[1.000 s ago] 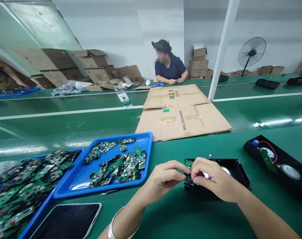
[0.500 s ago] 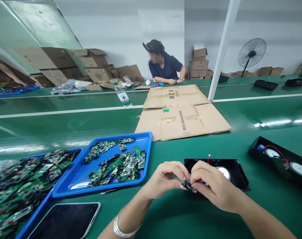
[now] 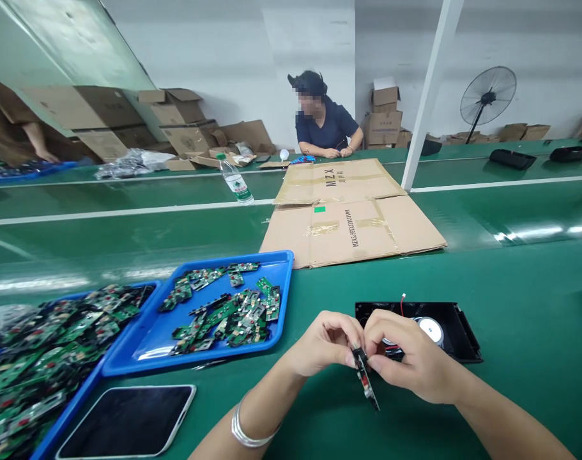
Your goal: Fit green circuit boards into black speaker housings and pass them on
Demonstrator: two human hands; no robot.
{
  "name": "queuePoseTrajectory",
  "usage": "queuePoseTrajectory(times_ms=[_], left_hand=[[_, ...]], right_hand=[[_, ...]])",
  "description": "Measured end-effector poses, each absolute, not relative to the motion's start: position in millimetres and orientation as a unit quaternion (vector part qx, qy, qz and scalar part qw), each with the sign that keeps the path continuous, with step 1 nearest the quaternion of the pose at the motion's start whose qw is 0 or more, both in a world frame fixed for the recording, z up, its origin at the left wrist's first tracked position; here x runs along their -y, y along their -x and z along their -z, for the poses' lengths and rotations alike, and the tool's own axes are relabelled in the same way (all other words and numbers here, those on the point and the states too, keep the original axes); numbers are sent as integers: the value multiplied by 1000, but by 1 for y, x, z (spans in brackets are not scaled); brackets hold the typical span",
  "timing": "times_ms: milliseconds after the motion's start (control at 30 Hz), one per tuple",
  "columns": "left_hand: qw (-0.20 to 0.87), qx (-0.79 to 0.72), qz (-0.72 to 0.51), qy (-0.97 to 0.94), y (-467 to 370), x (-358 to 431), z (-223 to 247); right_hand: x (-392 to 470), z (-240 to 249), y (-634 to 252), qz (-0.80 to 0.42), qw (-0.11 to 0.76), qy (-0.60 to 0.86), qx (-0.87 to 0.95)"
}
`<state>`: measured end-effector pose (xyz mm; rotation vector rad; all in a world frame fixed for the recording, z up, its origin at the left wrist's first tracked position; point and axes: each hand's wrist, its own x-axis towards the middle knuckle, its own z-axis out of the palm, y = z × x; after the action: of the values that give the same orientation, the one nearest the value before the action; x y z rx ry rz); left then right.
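Note:
Between my two hands a small circuit board (image 3: pixel 366 378) hangs tilted, its lower end pointing down toward the green table. The thumb and fingers of my left hand (image 3: pixel 325 345) pinch its upper end. My right hand (image 3: pixel 410 358) is closed at the same end, its fingertips touching the board; a wire there is too small to make out. Behind my right hand lies an open black speaker housing (image 3: pixel 456 332) with a round white speaker (image 3: pixel 430 329) and a thin red wire with a white plug standing up.
Two blue trays with green circuit boards, one (image 3: pixel 151 342) beside my left arm, the other (image 3: pixel 92 383) farther left. A phone (image 3: pixel 128 421) lies in front. Flattened cardboard (image 3: pixel 352 230), a bottle (image 3: pixel 236 182) and a seated person (image 3: pixel 325 121) are beyond.
The board has swung from nearly level to pointing down. The second black housing at the right is gone from view. The person across has shifted slightly right.

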<state>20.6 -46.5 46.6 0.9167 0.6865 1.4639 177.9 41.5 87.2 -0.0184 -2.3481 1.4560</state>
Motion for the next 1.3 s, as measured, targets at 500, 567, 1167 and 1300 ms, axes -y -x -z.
queuePoseTrajectory(times_ms=[500, 567, 1167, 1300], left_hand=[[612, -302, -654, -326, -26, 45, -39], [627, -282, -659, -304, -27, 44, -36], [622, -291, -695, -213, -9, 40, -48], [599, -336, -697, -207, -11, 40, -52]], right_hand=[[-32, -77, -170, -207, 440, 6, 874], [-32, -78, -170, -178, 441, 21, 879], [-76, -89, -213, -96, -77, 200, 972], [-77, -94, -204, -213, 31, 215, 953]])
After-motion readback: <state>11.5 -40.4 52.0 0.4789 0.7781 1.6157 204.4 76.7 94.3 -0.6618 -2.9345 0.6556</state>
